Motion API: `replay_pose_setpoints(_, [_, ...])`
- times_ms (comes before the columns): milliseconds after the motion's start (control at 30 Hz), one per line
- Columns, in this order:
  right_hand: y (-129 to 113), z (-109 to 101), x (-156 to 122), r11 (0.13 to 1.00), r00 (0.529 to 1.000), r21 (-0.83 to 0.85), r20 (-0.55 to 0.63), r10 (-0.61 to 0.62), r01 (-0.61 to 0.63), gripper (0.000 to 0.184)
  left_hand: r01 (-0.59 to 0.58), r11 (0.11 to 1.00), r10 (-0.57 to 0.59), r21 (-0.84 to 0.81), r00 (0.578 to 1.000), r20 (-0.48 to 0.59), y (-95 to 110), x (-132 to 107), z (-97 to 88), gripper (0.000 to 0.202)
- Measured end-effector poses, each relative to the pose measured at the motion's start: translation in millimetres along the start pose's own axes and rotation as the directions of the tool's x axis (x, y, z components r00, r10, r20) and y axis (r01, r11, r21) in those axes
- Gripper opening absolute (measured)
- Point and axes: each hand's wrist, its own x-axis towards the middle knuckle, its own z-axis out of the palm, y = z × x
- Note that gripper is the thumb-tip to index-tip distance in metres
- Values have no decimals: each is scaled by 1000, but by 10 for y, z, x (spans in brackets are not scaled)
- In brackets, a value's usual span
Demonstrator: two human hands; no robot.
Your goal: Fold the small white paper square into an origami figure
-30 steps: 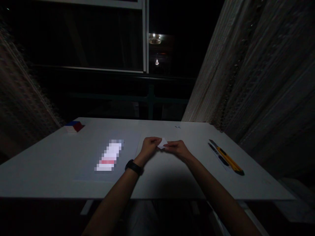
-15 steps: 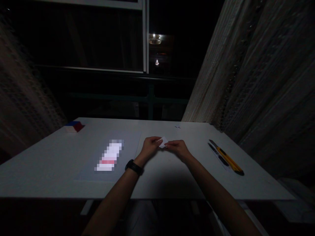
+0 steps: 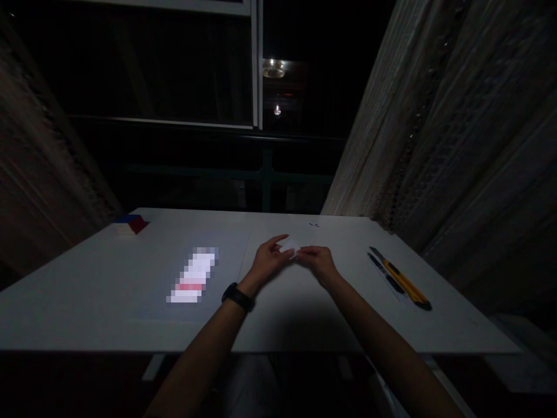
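A small piece of white paper [image 3: 288, 246] is held between my two hands, above the middle of the white table [image 3: 278, 325]. My left hand [image 3: 268, 258], with a black watch [image 3: 237, 296] on its wrist, has its thumb on the paper's near side and its index finger stretched along the far side. Closed in a pinch, my right hand [image 3: 318, 262] grips the paper's right corner with thumb and fingertips. The dim light hides the paper's folds.
Right of my hands lie a yellow utility knife [image 3: 407, 284] and a dark pen-like tool [image 3: 387, 276]. A pixelated bright screen [image 3: 194, 276] rests on a pale sheet [image 3: 148, 302] at left. Farther back are a blue and red block [image 3: 131, 224] and tiny dark scraps [image 3: 314, 224].
My left thumb has slid right across the paper towards my right fingertips, and my left index finger has lifted away. The paper has tilted. The tools have stayed put.
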Motion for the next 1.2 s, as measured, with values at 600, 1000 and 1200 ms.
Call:
replay_pose_setpoints(600, [-66,72,-23,997,998,-58,-45,-49,46,25,-210,957,237,198,964,-121,-55,20,26,11])
replay_pose_setpoints(1000, [-61,99,-30,999,997,18,-76,-30,31,27,-147,976,176,160,966,-189,-135,66,-1,13])
replay_pose_setpoints(1200, [-9,86,-15,999,996,44,-90,-11,15,27,31,999,-36,-32,985,-170,-101,48,34,22])
